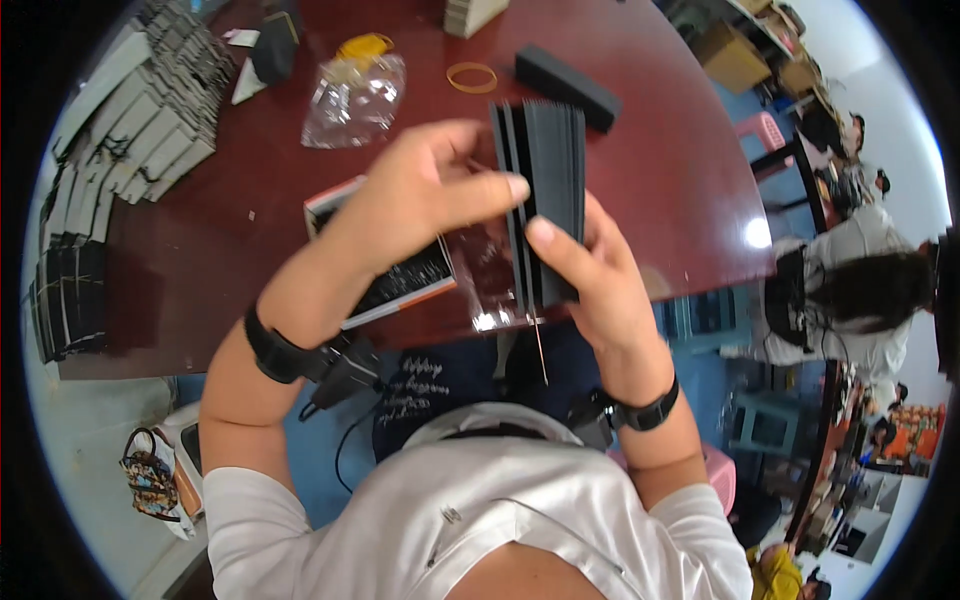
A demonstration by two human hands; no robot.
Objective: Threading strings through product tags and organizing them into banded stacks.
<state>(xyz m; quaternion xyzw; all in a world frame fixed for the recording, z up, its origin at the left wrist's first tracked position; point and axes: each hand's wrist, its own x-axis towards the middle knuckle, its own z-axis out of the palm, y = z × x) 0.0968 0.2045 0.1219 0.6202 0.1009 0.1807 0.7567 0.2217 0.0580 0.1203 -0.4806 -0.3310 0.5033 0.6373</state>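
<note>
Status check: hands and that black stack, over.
Both hands, left hand and right hand, grip stack of black cards, upright above table. Clear wrapper beneath. Nothing blocking.

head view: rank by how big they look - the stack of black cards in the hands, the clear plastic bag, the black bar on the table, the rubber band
1. stack of black cards, though nearness to the camera enlarges it
2. clear plastic bag
3. black bar
4. rubber band

One stack of black cards (545, 190), one rubber band (471, 77), one plastic bag (352, 98), one black box (567, 86).
</note>
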